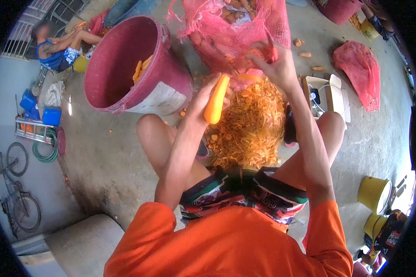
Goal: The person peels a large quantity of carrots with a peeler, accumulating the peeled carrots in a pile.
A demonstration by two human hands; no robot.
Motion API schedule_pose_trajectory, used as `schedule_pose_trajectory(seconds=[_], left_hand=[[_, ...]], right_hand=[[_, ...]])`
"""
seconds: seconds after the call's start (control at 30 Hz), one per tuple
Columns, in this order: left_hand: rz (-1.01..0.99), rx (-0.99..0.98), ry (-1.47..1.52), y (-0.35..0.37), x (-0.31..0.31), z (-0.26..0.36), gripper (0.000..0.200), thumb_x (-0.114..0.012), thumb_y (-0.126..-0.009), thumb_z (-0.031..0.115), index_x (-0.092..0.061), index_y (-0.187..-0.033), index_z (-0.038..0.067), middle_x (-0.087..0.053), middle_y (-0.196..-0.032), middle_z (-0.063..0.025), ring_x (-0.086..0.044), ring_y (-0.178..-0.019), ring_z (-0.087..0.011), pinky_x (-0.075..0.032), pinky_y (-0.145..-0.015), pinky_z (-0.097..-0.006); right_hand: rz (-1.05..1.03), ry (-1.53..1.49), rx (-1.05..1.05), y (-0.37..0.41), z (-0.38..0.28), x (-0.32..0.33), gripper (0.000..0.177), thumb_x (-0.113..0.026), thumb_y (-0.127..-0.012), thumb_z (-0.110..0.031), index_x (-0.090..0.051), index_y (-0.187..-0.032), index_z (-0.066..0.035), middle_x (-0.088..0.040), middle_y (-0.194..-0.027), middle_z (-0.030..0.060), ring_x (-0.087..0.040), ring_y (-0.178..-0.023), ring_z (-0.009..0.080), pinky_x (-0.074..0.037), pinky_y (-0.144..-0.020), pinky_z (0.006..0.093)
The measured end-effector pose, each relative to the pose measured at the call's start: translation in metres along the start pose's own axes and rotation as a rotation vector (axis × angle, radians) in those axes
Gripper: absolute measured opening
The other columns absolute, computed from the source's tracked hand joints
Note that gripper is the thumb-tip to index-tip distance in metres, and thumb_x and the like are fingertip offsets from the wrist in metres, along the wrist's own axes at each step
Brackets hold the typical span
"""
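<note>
The left hand is clenched around the lower part of a peeled carrot, which it holds upright over the pile of peelings between the knees. The right hand is raised just beside the pink mesh sack with its fingers curled. Something reddish shows at the fingers, but whether they grasp a tool cannot be told. Hazard 1: a peeled carrot is likely wet and smooth, so a slack grip could let it slide down into the peelings. Hazard 2: if the right hand carries a blade, the left thumb lies close to the carrot's upper end and could be nicked on a stroke toward it. Hazard 3: the sack leans over the pile, and a tug on the mesh could spill its contents onto the floor, where loose carrots already lie. Clearances: the maroon bucket stands tilted near the left knee with its mouth open to the left. A white box sits just beside the right knee and limits outward travel of the right elbow. Open floor lies left of the left leg. Another person and the yellow buckets are well apart.
</note>
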State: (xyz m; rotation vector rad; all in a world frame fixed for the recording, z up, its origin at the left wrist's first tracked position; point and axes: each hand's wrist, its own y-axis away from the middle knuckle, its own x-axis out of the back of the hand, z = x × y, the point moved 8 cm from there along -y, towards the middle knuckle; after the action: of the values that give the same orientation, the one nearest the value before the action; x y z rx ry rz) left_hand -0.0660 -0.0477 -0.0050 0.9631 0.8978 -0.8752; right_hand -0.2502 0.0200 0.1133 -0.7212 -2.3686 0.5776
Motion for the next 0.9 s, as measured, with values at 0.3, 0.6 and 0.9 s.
schedule_pose_trajectory(seconds=[0.3, 0.6, 0.9], left_hand=[[0.262, -0.298, 0.142, 0.004, 0.022, 0.026, 0.03, -0.065, -0.098, 0.018, -0.059, -0.12, -0.001, -0.064, -0.096, -0.0125, -0.066, -0.095, -0.0268, -0.06, -0.083, -0.0409], [0.124, -0.236, 0.008, 0.005, 0.019, 0.036, 0.043, -0.064, -0.1, 0.033, -0.057, -0.129, 0.003, -0.064, -0.114, -0.0105, -0.064, -0.097, -0.0213, -0.056, -0.084, -0.0372], [0.227, -0.714, -1.055, 0.016, -0.019, 0.073, 0.028, -0.074, -0.094, 0.02, -0.067, -0.115, 0.001, -0.069, -0.103, -0.002, -0.062, -0.089, -0.0087, -0.049, -0.079, -0.0251]], right_hand=[[0.053, -0.002, -0.11, 0.003, 0.013, 0.019, 0.027, -0.08, -0.082, -0.009, -0.07, -0.106, 0.0, -0.073, -0.088, 0.0094, -0.071, -0.084, 0.015, -0.055, -0.077, 0.031], [-0.317, 0.228, 0.029, 0.025, 0.005, -0.027, 0.03, -0.076, -0.081, -0.011, -0.068, -0.108, -0.001, -0.067, -0.091, 0.0198, -0.064, -0.082, 0.0378, -0.052, -0.075, 0.0407], [-0.393, 0.265, -0.011, 0.034, 0.003, -0.04, 0.037, -0.076, -0.08, -0.014, -0.068, -0.115, -0.005, -0.069, -0.099, 0.0215, -0.066, -0.093, 0.039, -0.053, -0.08, 0.0444]])
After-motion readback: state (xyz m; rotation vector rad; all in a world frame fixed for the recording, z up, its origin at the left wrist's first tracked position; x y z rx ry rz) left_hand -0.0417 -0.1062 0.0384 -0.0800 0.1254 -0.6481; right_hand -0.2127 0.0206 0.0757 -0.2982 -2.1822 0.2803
